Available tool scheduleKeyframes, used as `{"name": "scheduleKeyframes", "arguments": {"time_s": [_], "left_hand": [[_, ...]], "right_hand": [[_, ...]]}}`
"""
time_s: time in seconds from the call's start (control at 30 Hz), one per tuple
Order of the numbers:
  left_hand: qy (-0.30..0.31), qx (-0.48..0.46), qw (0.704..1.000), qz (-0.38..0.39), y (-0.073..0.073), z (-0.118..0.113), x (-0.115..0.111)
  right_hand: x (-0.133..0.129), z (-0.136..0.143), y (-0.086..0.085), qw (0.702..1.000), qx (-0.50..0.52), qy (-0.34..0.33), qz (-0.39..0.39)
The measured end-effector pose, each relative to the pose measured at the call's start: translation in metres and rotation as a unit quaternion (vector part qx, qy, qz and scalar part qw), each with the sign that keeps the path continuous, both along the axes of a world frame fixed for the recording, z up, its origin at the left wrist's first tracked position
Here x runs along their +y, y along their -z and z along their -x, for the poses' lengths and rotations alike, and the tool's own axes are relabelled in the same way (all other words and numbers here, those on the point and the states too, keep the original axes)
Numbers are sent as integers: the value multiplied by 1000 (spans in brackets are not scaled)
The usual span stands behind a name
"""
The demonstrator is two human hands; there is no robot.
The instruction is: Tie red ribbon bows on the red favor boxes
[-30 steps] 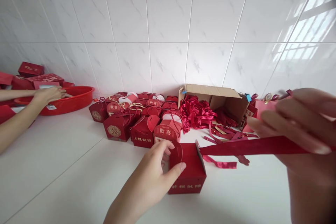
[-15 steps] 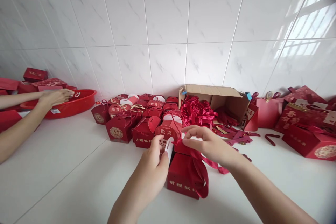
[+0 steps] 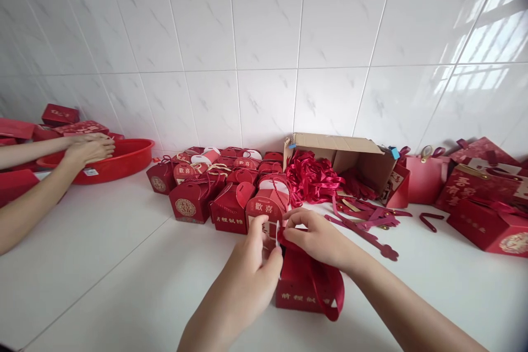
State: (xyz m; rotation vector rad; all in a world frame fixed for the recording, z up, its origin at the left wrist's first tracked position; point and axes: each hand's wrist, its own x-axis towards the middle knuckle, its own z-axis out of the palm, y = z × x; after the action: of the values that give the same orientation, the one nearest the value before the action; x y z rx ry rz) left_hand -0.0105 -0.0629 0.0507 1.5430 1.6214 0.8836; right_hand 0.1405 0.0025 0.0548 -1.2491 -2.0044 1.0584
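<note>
A red gift box (image 3: 295,292) with gold lettering stands on the white counter in front of me. My left hand (image 3: 249,272) pinches its raised flap (image 3: 278,234), whose pale edge faces me. On the other side of that flap, the closed fingers of my right hand (image 3: 315,237) grip a red satin ribbon (image 3: 337,300). The ribbon loops down over the box's right side. My fingertips hide the exact spot where ribbon and flap meet. Just behind is another red gift box (image 3: 264,206) with a twisted cord handle.
Several finished-looking red boxes (image 3: 187,202) stand in rows at centre left. A cardboard carton (image 3: 338,142) lies behind a ribbon heap (image 3: 311,179) and loose straps (image 3: 371,214). Far left, another person's hands (image 3: 88,149) work over a red basin (image 3: 132,162). Gift bags (image 3: 427,176) stand right.
My right hand has drawn the ribbon in closer to the flap, and its loose end no longer trails right. The box appears slightly further right. The other person's hands have shifted at the basin.
</note>
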Motion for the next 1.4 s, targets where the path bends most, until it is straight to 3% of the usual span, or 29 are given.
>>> {"name": "scheduleKeyframes", "arguments": {"time_s": [0.37, 0.47, 0.57, 0.63, 0.7, 0.77, 0.87, 0.93, 1.13, 1.2, 1.3, 1.4], "left_hand": [[11, -32, 998, -56, 9, -2, 14], [-74, -138, 977, -142, 2, 2, 15], [-212, -212, 912, -278, -6, 12, 16], [-276, -134, 895, -323, -7, 20, 17], [-277, 1, 901, -332, -4, 25, 17], [-185, 97, 923, -324, 1, 26, 18], [12, 123, 959, -254, 9, 19, 17], [65, 119, 973, -185, 12, 12, 17], [69, 153, 977, -132, 14, 9, 22], [28, 196, 974, -115, 14, 19, 24], [-80, 269, 958, -65, 16, 37, 27], [-103, 265, 958, -41, 16, 50, 27]], "right_hand": [[-1, -4, -3, 998, -4, -67, 13], [4, -17, -7, 999, -15, -36, -16], [2, -43, -22, 995, -34, 38, -90], [-5, -63, -33, 991, -64, 50, -109], [-14, -80, -38, 990, -124, 17, -72], [-21, -89, -34, 982, -184, -14, -33], [-21, -89, -17, 967, -253, 22, -38], [-16, -83, -6, 957, -281, 50, -47], [-5, -66, 5, 954, -293, 3, -56], [-2, -69, 5, 948, -311, 23, -68], [2, -80, 3, 934, -347, 49, -60], [3, -91, 0, 930, -359, 64, -55]]}}
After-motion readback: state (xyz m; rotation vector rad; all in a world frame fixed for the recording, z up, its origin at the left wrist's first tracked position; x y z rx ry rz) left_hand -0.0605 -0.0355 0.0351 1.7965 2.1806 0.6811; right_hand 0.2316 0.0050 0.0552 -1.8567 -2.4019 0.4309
